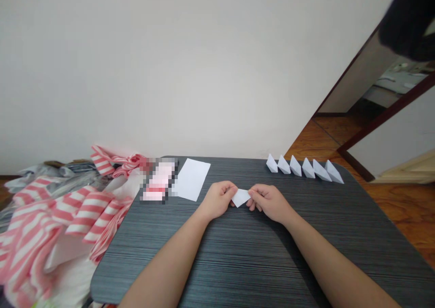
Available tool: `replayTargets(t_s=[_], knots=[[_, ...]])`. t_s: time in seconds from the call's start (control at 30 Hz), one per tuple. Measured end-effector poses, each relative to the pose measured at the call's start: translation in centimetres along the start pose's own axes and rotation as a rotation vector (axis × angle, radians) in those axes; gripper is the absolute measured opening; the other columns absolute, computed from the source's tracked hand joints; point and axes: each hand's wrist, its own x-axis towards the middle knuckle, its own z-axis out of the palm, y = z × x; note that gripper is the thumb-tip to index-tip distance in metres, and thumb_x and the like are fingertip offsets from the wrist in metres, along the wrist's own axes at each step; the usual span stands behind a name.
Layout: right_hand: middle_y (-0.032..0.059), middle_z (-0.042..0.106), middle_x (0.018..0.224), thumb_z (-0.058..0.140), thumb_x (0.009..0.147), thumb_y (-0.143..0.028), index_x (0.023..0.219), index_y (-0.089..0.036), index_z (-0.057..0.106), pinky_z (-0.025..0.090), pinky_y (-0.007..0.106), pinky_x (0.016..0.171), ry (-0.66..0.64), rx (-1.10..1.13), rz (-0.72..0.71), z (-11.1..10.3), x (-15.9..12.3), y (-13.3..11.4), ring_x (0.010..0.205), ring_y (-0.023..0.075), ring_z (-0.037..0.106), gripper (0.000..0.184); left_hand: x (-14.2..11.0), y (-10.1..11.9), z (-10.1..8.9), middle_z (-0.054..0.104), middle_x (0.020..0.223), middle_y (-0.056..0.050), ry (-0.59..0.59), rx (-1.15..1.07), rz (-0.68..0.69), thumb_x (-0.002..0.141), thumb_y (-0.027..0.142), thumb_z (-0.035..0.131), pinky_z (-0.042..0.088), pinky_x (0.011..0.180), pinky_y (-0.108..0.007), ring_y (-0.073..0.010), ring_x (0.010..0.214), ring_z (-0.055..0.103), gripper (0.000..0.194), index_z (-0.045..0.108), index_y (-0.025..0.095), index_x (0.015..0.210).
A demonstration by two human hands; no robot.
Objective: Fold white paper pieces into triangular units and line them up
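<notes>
Left hand (219,200), right hand (271,202): pinching paper (241,198) between them
Pixelated item (158,181): far left, unreadable
Folded pieces (308,168): far right

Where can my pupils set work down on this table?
Bare table: between and either side of the forearms; beyond the hands, between white sheet and folded papers. Crowded: far left, sheet and pixelated item; far right, those papers.
</notes>
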Motion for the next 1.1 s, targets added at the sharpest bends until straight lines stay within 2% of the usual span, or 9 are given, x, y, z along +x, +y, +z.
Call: replayTargets(t_s=[0.2, 0.4, 0.63, 1.1], knots=[[0.0029, 0.065, 0.059, 0.047, 0.087, -0.037, 0.071, -0.015, 0.059, 0.039, 0.02, 0.042, -0.004, 0.035, 0.01, 0.1, 0.0, -0.2, 0.044, 0.0096, 0.054, 0.03, -0.1, 0.2, -0.1, 0.058, 0.059, -0.001, 0.014, 0.013, -0.005, 0.084, 0.038, 0.043, 0.038, 0.052, -0.021, -0.0106, 0.053, 0.052, 0.031, 0.058, 0.014, 0.07], [0.0035, 0.065, 0.059, 0.047, 0.087, -0.038, 0.071, -0.014, 0.059, 0.039, 0.02, 0.042, -0.02, 0.056, 0.004, 0.2, -0.1, -0.3, 0.043, 0.0089, 0.053, 0.031, -0.1, 0.4, 0.1, 0.059, 0.064, -0.001, -0.026, 0.013, 0.027, 0.084, 0.037, 0.044, 0.038, 0.054, -0.021, -0.0107, 0.057, 0.051, 0.029, 0.062, 0.014, 0.079], [0.0051, 0.066, 0.064, 0.044, 0.087, -0.043, 0.073, -0.015, 0.057, 0.038, 0.02, 0.038, 0.005, 0.15, 0.049, 0.3, 0.2, 0.7, 0.045, 0.0108, 0.057, 0.034, 0.0, 0.5, -0.2, 0.06, 0.065, -0.002, 0.038, 0.097, 0.022, 0.084, 0.037, 0.043, 0.039, 0.059, -0.022, -0.0124, 0.062, 0.052, 0.032, 0.063, 0.014, 0.073], [0.0021, 0.063, 0.058, 0.044, 0.089, -0.037, 0.073, -0.016, 0.06, 0.039, 0.021, 0.045, 0.031, 0.016, -0.01, 0.0, 0.2, 0.1, 0.044, 0.0089, 0.051, 0.031, 0.0, 0.4, -0.3, 0.06, 0.068, -0.002, 0.015, 0.082, 0.026, 0.084, 0.037, 0.043, 0.039, 0.059, -0.022, -0.0124, 0.064, 0.052, 0.032, 0.063, 0.014, 0.076]])
